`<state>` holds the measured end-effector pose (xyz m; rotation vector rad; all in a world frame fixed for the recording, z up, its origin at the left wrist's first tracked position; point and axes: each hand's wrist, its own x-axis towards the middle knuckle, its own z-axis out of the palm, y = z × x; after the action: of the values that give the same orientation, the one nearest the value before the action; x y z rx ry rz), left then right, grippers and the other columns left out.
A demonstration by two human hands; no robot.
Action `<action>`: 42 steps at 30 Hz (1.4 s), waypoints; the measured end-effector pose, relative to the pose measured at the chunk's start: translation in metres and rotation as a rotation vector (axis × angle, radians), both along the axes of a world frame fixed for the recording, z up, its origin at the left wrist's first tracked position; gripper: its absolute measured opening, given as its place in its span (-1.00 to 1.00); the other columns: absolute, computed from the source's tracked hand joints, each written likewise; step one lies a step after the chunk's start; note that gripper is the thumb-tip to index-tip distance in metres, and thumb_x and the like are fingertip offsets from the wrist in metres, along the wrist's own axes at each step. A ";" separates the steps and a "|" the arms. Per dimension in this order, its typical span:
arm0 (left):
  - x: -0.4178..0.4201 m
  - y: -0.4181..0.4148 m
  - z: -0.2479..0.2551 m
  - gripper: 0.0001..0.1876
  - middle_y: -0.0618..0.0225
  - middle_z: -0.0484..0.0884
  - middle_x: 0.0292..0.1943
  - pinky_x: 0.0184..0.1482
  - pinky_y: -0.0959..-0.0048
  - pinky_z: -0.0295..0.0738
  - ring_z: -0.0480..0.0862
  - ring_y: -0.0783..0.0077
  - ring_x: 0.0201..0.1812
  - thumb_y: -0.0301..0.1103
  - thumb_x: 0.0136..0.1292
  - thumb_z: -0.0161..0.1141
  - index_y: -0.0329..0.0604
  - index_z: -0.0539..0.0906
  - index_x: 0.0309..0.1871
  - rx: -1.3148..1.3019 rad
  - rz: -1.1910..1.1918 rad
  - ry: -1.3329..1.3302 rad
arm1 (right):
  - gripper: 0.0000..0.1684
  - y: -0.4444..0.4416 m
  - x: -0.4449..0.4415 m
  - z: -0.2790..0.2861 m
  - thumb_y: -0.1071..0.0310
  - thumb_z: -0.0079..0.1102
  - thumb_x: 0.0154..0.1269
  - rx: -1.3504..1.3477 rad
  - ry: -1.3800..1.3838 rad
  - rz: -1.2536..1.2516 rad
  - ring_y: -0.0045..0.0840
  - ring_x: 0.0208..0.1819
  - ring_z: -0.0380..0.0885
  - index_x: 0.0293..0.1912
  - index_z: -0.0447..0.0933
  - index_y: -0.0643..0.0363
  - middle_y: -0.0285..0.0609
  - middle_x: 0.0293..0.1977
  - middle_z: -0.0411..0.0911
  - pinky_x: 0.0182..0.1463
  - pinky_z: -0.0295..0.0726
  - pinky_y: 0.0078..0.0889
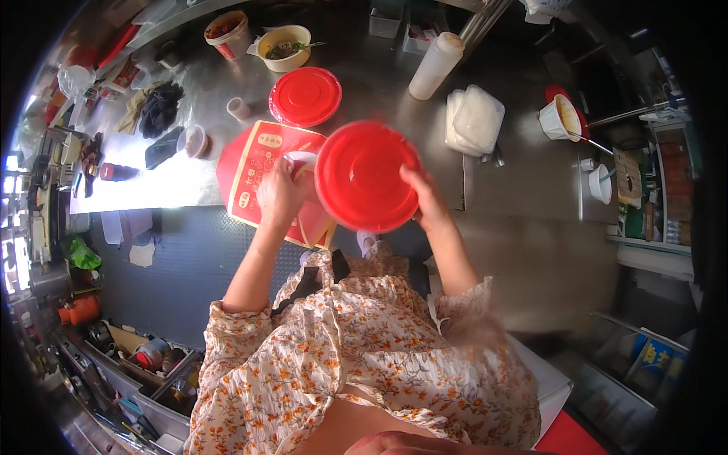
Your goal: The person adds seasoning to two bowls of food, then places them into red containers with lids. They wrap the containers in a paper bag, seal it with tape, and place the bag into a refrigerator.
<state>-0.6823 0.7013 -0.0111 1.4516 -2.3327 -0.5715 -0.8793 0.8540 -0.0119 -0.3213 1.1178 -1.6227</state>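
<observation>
My right hand (427, 196) grips the right rim of a round container with a red plastic lid (367, 176), tilted so the lid faces me and slightly blurred. To its left, my left hand (278, 192) holds a red paper bag (242, 170) with yellow borders and printed writing. A pale, curved part (301, 156) shows at the left fingertips; I cannot tell what it is. The container's left edge overlaps the bag in view, and whether they touch is unclear. Behind the bag, a second red-lidded container (305, 96) sits on the steel counter (375, 91).
At the back stand a sauce tub (227, 37), a cream bowl (284, 48) with greens and a spoon, and a white plastic bottle (435, 65). Stacked translucent containers (475, 122) lie right. Farther right is a white tub (560, 118); dark cloths (159, 108) lie left.
</observation>
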 end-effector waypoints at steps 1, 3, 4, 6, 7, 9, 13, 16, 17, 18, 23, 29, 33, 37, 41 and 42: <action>-0.002 -0.004 0.006 -0.78 -0.03 0.59 -0.51 -0.38 0.09 0.46 0.60 -0.09 -0.44 -0.27 0.10 0.12 -0.22 0.49 -0.28 0.002 0.026 0.020 | -0.49 0.004 0.006 -0.008 0.22 0.10 0.24 0.038 0.070 0.050 -0.54 0.00 0.47 0.13 0.35 0.26 -0.17 -0.01 0.48 0.08 0.44 -0.48; 0.001 -0.006 0.013 -0.83 -0.02 0.59 -0.54 -0.40 0.10 0.47 0.60 -0.07 -0.46 -0.32 0.10 0.08 -0.19 0.51 -0.29 -0.013 0.019 0.003 | -0.49 0.013 0.024 -0.014 0.20 0.14 0.22 0.115 0.079 0.133 -0.55 -0.03 0.47 0.10 0.38 0.26 -0.19 -0.08 0.52 0.09 0.41 -0.48; 0.001 -0.002 0.023 -0.84 -0.01 0.59 -0.55 -0.41 0.10 0.47 0.60 -0.07 -0.46 -0.32 0.11 0.08 -0.19 0.51 -0.29 -0.020 0.000 -0.035 | -0.50 0.016 0.031 -0.023 0.21 0.13 0.23 0.133 0.097 0.151 -0.56 -0.03 0.47 0.10 0.38 0.26 -0.19 -0.08 0.52 0.09 0.41 -0.49; 0.006 0.009 0.026 -0.86 -0.01 0.58 -0.58 -0.44 0.09 0.47 0.60 -0.07 -0.49 -0.33 0.13 0.06 -0.17 0.52 -0.30 -0.052 -0.046 -0.083 | -0.55 0.016 0.049 -0.039 0.28 0.12 0.25 0.162 0.065 0.116 -0.58 -0.02 0.46 0.10 0.38 0.25 -0.18 -0.07 0.52 0.09 0.40 -0.49; 0.005 0.018 0.033 -0.86 0.03 0.58 -0.60 -0.45 0.12 0.48 0.62 -0.02 -0.50 -0.34 0.13 0.06 -0.14 0.51 -0.27 -0.029 -0.091 -0.191 | -0.57 0.013 0.057 -0.046 0.33 0.10 0.26 0.131 0.046 0.047 -0.58 -0.03 0.47 0.11 0.38 0.24 -0.21 -0.06 0.52 0.09 0.40 -0.49; 0.005 0.036 0.043 -0.85 0.10 0.60 -0.58 -0.45 0.20 0.52 0.65 0.07 -0.50 -0.32 0.14 0.06 -0.13 0.50 -0.24 0.062 -0.282 -0.355 | -0.58 0.007 0.067 -0.069 0.34 0.08 0.27 0.102 -0.062 -0.032 -0.57 -0.03 0.47 0.11 0.38 0.24 -0.24 -0.06 0.52 0.09 0.40 -0.50; -0.019 0.063 0.049 -0.83 0.21 0.60 -0.59 -0.50 0.24 0.50 0.63 0.15 -0.54 -0.43 0.03 0.06 -0.16 0.49 -0.27 0.053 -0.504 -0.286 | -0.46 -0.008 0.070 -0.074 0.23 0.11 0.25 0.154 0.331 -0.005 -0.48 0.04 0.43 0.18 0.30 0.23 -0.20 0.04 0.44 0.13 0.38 -0.46; -0.047 0.071 0.047 -0.81 0.24 0.61 -0.53 -0.50 0.30 0.50 0.64 0.21 -0.50 -0.42 0.00 0.08 -0.16 0.49 -0.25 -0.098 -0.840 -0.215 | -0.48 -0.020 0.059 -0.083 0.23 0.11 0.23 0.196 0.605 0.141 -0.48 0.01 0.43 0.13 0.30 0.22 -0.21 0.01 0.44 0.09 0.37 -0.45; -0.052 0.077 0.051 -0.80 0.25 0.61 -0.51 -0.50 0.32 0.50 0.65 0.23 -0.49 -0.41 0.00 0.09 -0.16 0.48 -0.26 -0.150 -0.959 -0.208 | -0.49 -0.018 0.055 -0.083 0.23 0.11 0.22 0.163 0.550 0.169 -0.48 0.00 0.43 0.12 0.31 0.21 -0.21 -0.01 0.44 0.08 0.37 -0.45; -0.054 0.080 0.053 -0.80 0.26 0.61 -0.50 -0.50 0.33 0.50 0.65 0.26 -0.49 -0.40 -0.01 0.10 -0.16 0.48 -0.26 -0.203 -1.075 -0.207 | -0.50 -0.020 0.053 -0.080 0.23 0.11 0.22 0.121 0.471 0.208 -0.48 -0.01 0.43 0.11 0.31 0.21 -0.22 -0.02 0.44 0.07 0.37 -0.45; -0.039 0.092 0.060 -0.79 0.36 0.55 -0.54 -0.51 0.39 0.47 0.62 0.39 -0.53 -0.34 0.01 0.10 -0.17 0.48 -0.26 -0.303 -1.215 -0.098 | -0.54 -0.008 0.039 -0.062 0.22 0.11 0.18 0.029 0.231 0.309 -0.47 -0.07 0.43 0.04 0.31 0.19 -0.23 -0.08 0.43 0.01 0.37 -0.44; -0.024 0.099 0.058 -0.71 0.36 0.53 -0.49 -0.40 0.37 0.49 0.61 0.38 -0.44 -0.35 0.04 0.08 -0.21 0.49 -0.13 -0.338 -1.158 -0.050 | -0.59 0.013 0.052 -0.050 0.22 0.11 0.14 0.028 0.099 0.187 -0.47 -0.13 0.43 -0.04 0.32 0.17 -0.24 -0.15 0.42 -0.06 0.37 -0.43; 0.028 0.074 0.043 -0.51 0.27 0.53 -0.41 -0.37 0.34 0.50 0.60 0.32 -0.40 -0.32 -0.17 0.37 -0.16 0.51 -0.08 -0.137 -0.931 0.337 | -0.62 -0.010 0.055 -0.038 0.21 0.12 0.11 -0.001 0.134 0.057 -0.47 -0.17 0.43 -0.10 0.32 0.15 -0.25 -0.20 0.42 -0.11 0.37 -0.42; 0.096 0.069 -0.039 -0.37 0.09 0.57 -0.18 -0.18 0.26 0.52 0.61 0.13 -0.19 -0.11 -0.12 0.42 -0.23 0.48 0.01 0.217 -0.304 0.197 | -0.65 -0.023 0.048 -0.012 0.21 0.12 0.08 -0.017 0.206 0.018 -0.47 -0.22 0.43 -0.15 0.33 0.13 -0.26 -0.25 0.41 -0.16 0.37 -0.41; 0.078 0.096 -0.143 -0.26 -0.03 0.56 -0.15 -0.15 0.26 0.51 0.59 0.03 -0.13 0.14 -0.09 0.35 -0.33 0.48 0.01 0.482 -0.443 0.142 | -0.68 -0.032 0.055 0.005 0.21 0.12 0.05 -0.008 0.313 0.016 -0.47 -0.26 0.43 -0.21 0.33 0.12 -0.27 -0.30 0.41 -0.20 0.37 -0.40; 0.063 0.097 -0.126 -0.29 0.00 0.59 -0.23 -0.17 0.25 0.51 0.61 0.06 -0.17 0.16 -0.08 0.34 -0.30 0.51 -0.04 0.650 -0.452 0.095 | -0.69 -0.032 0.057 0.008 0.21 0.12 0.05 -0.006 0.346 0.025 -0.47 -0.27 0.43 -0.22 0.33 0.11 -0.27 -0.31 0.41 -0.21 0.37 -0.40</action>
<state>-0.6198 0.7979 -0.1373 1.0560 -2.5235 -1.6006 -0.8221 0.8216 -0.0037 -0.6361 1.3612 -1.5854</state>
